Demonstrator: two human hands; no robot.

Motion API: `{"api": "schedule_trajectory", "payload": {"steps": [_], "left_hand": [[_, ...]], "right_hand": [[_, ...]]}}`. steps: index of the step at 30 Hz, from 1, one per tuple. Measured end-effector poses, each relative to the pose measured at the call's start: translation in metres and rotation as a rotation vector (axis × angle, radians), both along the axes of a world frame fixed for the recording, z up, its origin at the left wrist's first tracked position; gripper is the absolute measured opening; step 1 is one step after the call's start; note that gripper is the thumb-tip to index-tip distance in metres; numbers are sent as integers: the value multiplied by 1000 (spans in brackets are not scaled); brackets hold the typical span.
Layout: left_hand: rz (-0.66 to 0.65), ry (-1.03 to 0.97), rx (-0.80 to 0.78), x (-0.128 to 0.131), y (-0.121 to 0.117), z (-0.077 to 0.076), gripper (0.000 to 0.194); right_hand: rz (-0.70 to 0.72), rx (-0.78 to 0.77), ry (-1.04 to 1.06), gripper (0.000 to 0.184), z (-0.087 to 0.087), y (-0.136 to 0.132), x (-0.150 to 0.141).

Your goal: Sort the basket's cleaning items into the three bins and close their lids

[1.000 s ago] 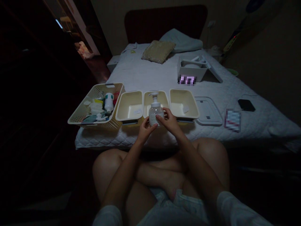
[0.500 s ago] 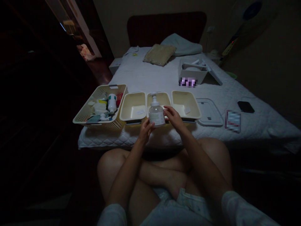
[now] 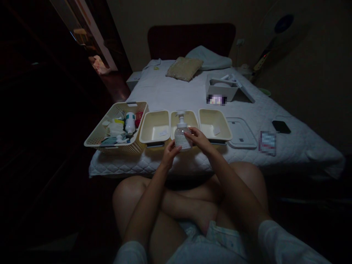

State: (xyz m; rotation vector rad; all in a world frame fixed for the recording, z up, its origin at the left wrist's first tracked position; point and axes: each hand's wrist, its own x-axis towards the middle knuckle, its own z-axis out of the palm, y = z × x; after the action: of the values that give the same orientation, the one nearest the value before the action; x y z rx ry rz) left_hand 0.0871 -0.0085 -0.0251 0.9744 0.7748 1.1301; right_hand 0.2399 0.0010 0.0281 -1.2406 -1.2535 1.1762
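Observation:
A clear pump bottle (image 3: 182, 140) with a white pump top and a printed label is held upright between my two hands. My left hand (image 3: 169, 154) grips its lower left side, fingers closed round the base. On its right side, my right hand (image 3: 198, 139) has its fingers against the upper body of the bottle. Behind it stands the middle cream bin (image 3: 192, 114), partly hidden by the bottle. A left cream bin (image 3: 150, 126) and a right cream bin (image 3: 210, 123) flank it, each with a small white paper slip inside.
At the left, a perforated basket (image 3: 95, 137) holds a white bottle (image 3: 130, 123) and several mixed items. A flat lid (image 3: 243, 134) lies right of the bins, with a black phone-like object (image 3: 281, 127) farther right. A white box (image 3: 220, 91) and a cushion (image 3: 184, 68) are farther back.
The view has shifted slightly. My right fingers have moved further over the front of the bottle near its shoulder; the bottle stays between both hands.

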Motion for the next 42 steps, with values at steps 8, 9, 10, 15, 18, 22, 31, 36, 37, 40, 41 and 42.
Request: {"api": "schedule_trajectory", "payload": {"steps": [8, 9, 10, 15, 18, 22, 31, 36, 37, 40, 41, 42], "left_hand": [[-39, -4, 8, 0, 0, 0, 50], [-34, 6, 15, 1, 0, 1, 50], [-20, 18, 24, 1, 0, 1, 49], [130, 125, 191, 2, 3, -6, 54], [217, 276, 368, 5, 3, -12, 59], [297, 433, 522, 9, 0, -18, 71], [437, 480, 500, 11, -1, -30, 79], [454, 486, 503, 8, 1, -31, 76], [462, 487, 511, 8, 1, -32, 76], [487, 473, 513, 8, 2, -31, 76], [490, 461, 496, 8, 2, -29, 75], [488, 446, 470, 9, 2, -27, 74]], "right_hand": [[-80, 25, -42, 46, -2, -2, 0], [-96, 30, -42, 47, -2, -2, -1], [-116, 37, -44, 48, -2, -2, -1], [-219, 137, -130, 54, -4, -4, -4], [-274, 203, -218, 56, -8, -5, -6], [-339, 271, -307, 58, -13, -6, -11], [-356, 358, -463, 55, -10, -15, -29], [-318, 330, -454, 54, -12, -13, -32], [-309, 321, -451, 55, -13, -12, -32], [-254, 291, -406, 53, -16, -11, -30], [-227, 277, -373, 51, -16, -11, -29], [-200, 259, -336, 50, -16, -11, -28]]}}
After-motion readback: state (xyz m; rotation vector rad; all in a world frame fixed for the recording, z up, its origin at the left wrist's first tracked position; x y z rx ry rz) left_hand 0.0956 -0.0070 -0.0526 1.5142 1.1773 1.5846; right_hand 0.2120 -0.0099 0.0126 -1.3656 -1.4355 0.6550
